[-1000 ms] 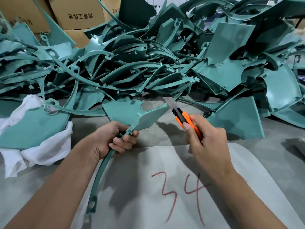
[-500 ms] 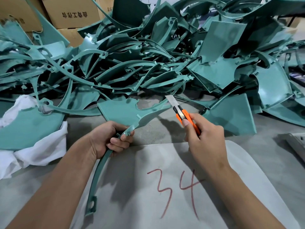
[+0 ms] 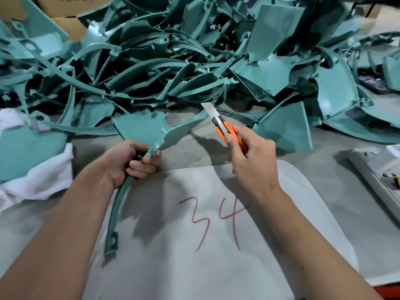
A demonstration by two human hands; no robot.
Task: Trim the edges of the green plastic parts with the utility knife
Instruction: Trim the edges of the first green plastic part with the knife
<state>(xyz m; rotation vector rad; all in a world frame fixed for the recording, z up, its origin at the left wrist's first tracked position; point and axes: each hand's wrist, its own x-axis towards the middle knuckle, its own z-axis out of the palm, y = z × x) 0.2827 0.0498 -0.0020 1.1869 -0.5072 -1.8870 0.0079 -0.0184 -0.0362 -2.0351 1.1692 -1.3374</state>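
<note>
Green plastic part point(image 3: 151, 132) sits clenched in the left hand point(image 3: 127, 162); right hand point(image 3: 252, 161) grips the utility knife point(image 3: 223, 125) just beside its far edge. Probably best: shallow strokes, blade angled away from fingers.

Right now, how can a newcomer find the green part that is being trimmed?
Start at the sheet marked 34. Just beyond it, the left hand grips one green part by its curved strip. Unlike the pile behind, it alone is held up.

green parts pile point(image 3: 194, 61) blocks beyond, sheet point(image 3: 216, 267) open
</note>
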